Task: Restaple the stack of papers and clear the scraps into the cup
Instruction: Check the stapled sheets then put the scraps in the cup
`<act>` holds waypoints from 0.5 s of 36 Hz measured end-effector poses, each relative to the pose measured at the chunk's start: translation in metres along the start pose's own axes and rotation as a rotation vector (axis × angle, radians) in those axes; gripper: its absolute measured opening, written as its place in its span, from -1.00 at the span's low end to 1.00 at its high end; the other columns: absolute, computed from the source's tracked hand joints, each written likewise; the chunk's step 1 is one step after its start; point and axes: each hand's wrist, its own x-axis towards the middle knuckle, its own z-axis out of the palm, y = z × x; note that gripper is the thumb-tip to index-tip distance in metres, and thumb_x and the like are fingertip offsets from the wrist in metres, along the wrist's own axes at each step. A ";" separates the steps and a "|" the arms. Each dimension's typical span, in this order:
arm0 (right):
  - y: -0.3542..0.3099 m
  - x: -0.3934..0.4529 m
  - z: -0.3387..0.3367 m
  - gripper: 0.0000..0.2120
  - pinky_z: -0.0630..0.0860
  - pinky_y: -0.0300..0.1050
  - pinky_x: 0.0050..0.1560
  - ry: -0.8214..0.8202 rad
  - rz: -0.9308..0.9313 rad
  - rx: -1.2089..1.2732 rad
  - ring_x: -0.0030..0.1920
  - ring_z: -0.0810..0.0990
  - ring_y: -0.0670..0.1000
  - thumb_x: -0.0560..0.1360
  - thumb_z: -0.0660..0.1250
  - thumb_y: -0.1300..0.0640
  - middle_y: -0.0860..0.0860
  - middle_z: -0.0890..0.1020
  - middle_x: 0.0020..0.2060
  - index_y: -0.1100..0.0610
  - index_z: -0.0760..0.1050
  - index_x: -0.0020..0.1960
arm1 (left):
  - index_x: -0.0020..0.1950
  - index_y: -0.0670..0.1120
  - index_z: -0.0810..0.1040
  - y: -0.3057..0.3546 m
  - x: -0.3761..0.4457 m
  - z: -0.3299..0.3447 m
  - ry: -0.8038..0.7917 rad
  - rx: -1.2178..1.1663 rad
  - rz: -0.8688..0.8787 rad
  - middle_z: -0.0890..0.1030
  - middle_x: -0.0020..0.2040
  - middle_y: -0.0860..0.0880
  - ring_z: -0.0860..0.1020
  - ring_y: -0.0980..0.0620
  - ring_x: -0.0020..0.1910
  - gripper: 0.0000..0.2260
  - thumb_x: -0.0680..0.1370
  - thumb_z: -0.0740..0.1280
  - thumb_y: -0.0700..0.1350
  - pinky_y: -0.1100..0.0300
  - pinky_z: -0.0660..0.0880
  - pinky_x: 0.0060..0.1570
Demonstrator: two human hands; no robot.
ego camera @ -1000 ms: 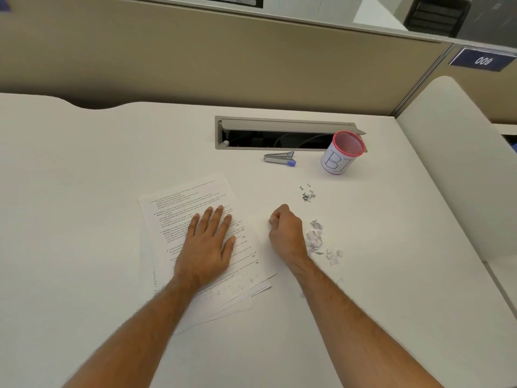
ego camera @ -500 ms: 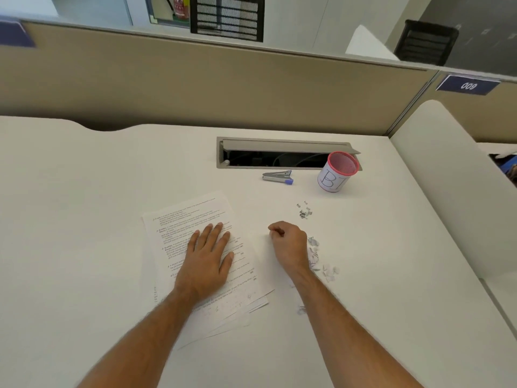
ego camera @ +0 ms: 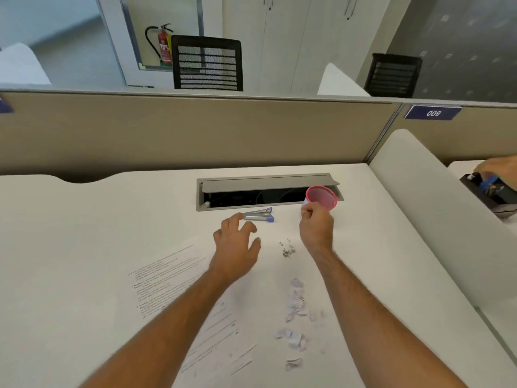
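The stack of printed papers (ego camera: 167,278) lies flat on the white desk, partly under my left forearm. My left hand (ego camera: 236,247) hovers past its far edge, fingers spread, with the fingertips at the left end of the grey stapler with a blue tip (ego camera: 258,215). The pink-rimmed white cup (ego camera: 321,196) stands to the right of the stapler. My right hand (ego camera: 316,228) is in front of the cup's lower side with its fingers curled; whether it grips the cup or pinches something small is unclear. Torn paper scraps (ego camera: 296,306) and loose bent staples (ego camera: 287,250) lie between my forearms.
An open grey cable hatch (ego camera: 265,182) sits in the desk behind the stapler and cup. A beige partition (ego camera: 195,130) closes off the back. A white divider (ego camera: 436,208) bounds the right side; beyond it another person's hand (ego camera: 500,169) is on a black object.
My left hand has lifted off the papers and moved forward to the stapler. My right hand has left the spot beside the scraps and gone up to the cup. The camera has tilted upward.
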 end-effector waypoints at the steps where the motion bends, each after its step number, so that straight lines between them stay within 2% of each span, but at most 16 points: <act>1: 0.000 0.010 -0.004 -0.81 0.52 -0.07 -0.13 0.039 0.004 -0.023 -0.11 0.58 0.11 0.59 0.22 0.32 0.09 0.63 -0.14 0.22 0.61 -0.02 | 0.30 0.05 0.52 0.006 0.006 0.000 0.006 -0.021 0.005 0.26 0.56 0.00 0.19 -0.04 0.53 -0.74 0.65 0.26 0.07 -0.06 0.15 0.49; 3: 0.000 0.028 -0.012 -0.79 0.44 -0.14 -0.13 0.100 0.016 -0.064 -0.11 0.57 0.14 0.57 0.23 0.33 0.13 0.67 -0.11 0.24 0.65 -0.03 | 0.29 0.05 0.53 0.017 0.017 0.000 0.017 -0.063 0.020 0.28 0.55 0.01 0.19 -0.03 0.54 -0.76 0.65 0.27 0.04 -0.06 0.15 0.49; 8: 0.016 0.076 -0.016 -0.77 0.50 -0.07 -0.10 0.130 0.007 -0.198 0.00 0.61 0.22 0.55 0.25 0.26 0.18 0.70 -0.05 0.16 0.69 0.05 | 0.25 0.02 0.58 0.031 0.045 0.003 0.039 -0.158 0.010 0.34 0.51 0.01 0.23 -0.01 0.51 -0.80 0.64 0.31 -0.02 -0.04 0.19 0.45; 12: 0.034 0.095 -0.015 -0.68 0.38 -0.10 -0.17 0.059 0.001 -0.366 -0.16 0.42 0.14 0.53 0.19 0.25 0.19 0.65 -0.04 0.05 0.68 0.10 | 0.20 0.00 0.59 0.032 0.059 0.008 0.034 -0.186 0.006 0.37 0.48 0.00 0.25 -0.01 0.49 -0.82 0.64 0.30 -0.04 -0.05 0.22 0.42; 15: 0.040 0.099 -0.016 -0.67 0.51 0.00 -0.09 0.040 0.000 -0.433 -0.10 0.51 0.26 0.54 0.18 0.24 0.23 0.59 -0.05 0.05 0.67 0.13 | 0.19 0.00 0.60 0.031 0.064 0.012 0.027 -0.195 0.000 0.37 0.48 0.00 0.25 -0.02 0.49 -0.84 0.64 0.30 -0.04 -0.07 0.23 0.43; 18: 0.040 0.099 -0.017 -0.67 0.54 0.04 -0.06 0.048 -0.018 -0.455 -0.11 0.53 0.32 0.56 0.18 0.27 0.25 0.54 -0.05 0.08 0.66 0.16 | 0.18 0.02 0.61 0.029 0.069 0.015 0.020 -0.188 -0.010 0.36 0.50 0.00 0.22 -0.02 0.52 -0.84 0.64 0.31 -0.05 -0.07 0.20 0.44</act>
